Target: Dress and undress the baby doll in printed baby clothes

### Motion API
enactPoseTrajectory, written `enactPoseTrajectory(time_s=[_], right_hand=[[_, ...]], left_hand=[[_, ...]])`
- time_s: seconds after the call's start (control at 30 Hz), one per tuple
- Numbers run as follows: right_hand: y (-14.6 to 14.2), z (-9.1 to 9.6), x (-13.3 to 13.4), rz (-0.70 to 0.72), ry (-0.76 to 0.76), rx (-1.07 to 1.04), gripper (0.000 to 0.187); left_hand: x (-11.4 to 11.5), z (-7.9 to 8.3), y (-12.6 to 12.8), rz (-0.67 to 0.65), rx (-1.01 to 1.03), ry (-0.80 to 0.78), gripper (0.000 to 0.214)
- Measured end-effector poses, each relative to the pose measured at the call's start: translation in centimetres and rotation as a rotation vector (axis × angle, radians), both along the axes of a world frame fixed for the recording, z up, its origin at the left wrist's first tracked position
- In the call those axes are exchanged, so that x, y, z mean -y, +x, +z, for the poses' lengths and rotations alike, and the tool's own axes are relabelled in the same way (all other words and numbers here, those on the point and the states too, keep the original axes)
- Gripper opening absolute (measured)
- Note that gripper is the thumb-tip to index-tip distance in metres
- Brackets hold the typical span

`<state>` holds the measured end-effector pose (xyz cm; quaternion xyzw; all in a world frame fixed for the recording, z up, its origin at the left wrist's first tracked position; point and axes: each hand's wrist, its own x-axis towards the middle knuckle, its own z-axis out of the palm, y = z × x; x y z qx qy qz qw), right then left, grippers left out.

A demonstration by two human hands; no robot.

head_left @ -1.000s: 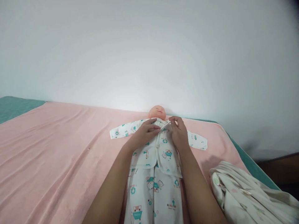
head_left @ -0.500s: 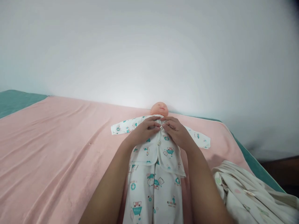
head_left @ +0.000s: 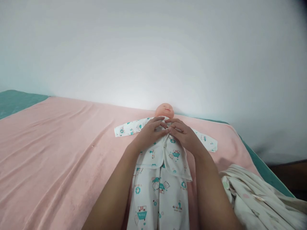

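Observation:
A baby doll [head_left: 164, 111] lies on its back on a pink blanket [head_left: 59, 153], dressed in a white printed shirt [head_left: 171, 155] and matching trousers [head_left: 158, 201]. My left hand [head_left: 150, 133] and my right hand [head_left: 182, 133] meet at the top of the shirt front, just below the doll's chin. The fingers of both are curled and pinched on the shirt's edges near the neckline. What lies between the fingertips is too small to make out. The shirt's empty sleeves [head_left: 127, 127] spread out to either side.
A crumpled pale printed cloth [head_left: 254, 201] lies at the lower right on the bed. A teal sheet [head_left: 14, 102] shows beyond the blanket's left and right edges. A plain white wall stands directly behind the doll's head.
My right hand held the shirt flap's edge out at the neck; it has since come in to meet my left hand at the top of the shirt front. The view shifted slightly.

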<state>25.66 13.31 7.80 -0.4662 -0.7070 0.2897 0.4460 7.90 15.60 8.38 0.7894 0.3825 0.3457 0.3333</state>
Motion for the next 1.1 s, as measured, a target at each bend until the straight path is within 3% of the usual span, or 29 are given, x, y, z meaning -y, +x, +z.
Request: enactPoseTrajectory(time_s=[0.1, 0.27, 0.37, 0.5, 0.7, 0.87, 0.93, 1.03, 1.1], right_hand=[[0.3, 0.3, 0.2, -0.073, -0.040, -0.150, 0.025], [0.9, 0.4, 0.2, -0.240, -0.073, -0.288, 0.026], [0.5, 0.6, 0.6, -0.203, -0.004, -0.139, 0.028], [-1.0, 1.0, 2.1, -0.028, 0.016, 0.159, 0.031], [-2.8, 1.1, 3.8, -0.029, 0.059, 0.141, 0.030], [-3.1, 1.3, 3.2, 0.045, 0.044, 0.069, 0.028], [-2.4, 1.3, 2.9, 0.008, 0.000, -0.029, 0.025], [0.5, 0.4, 2.5, -0.294, -0.117, -0.227, 0.028], [3.3, -0.7, 2.1, -0.650, -0.168, -0.293, 0.033]], left_hand=[[0.1, 0.4, -0.3, -0.061, -0.028, 0.008, 0.022], [0.2, 1.3, -2.2, -0.308, -0.170, -0.011, 0.018], [0.5, 1.4, -3.2, -0.378, -0.166, -0.034, 0.010], [0.9, 1.3, -3.6, -0.389, -0.076, -0.097, 0.014], [0.8, 0.8, -3.5, -0.411, -0.038, -0.137, 0.023], [0.8, 0.5, -2.6, -0.335, 0.058, -0.123, 0.018], [0.7, 0.8, -3.0, -0.287, 0.097, -0.165, 0.020], [0.0, 1.1, -4.9, -0.047, 0.213, -0.235, 0.026], [-0.9, 0.8, -6.4, 0.287, 0.281, -0.208, 0.028]])
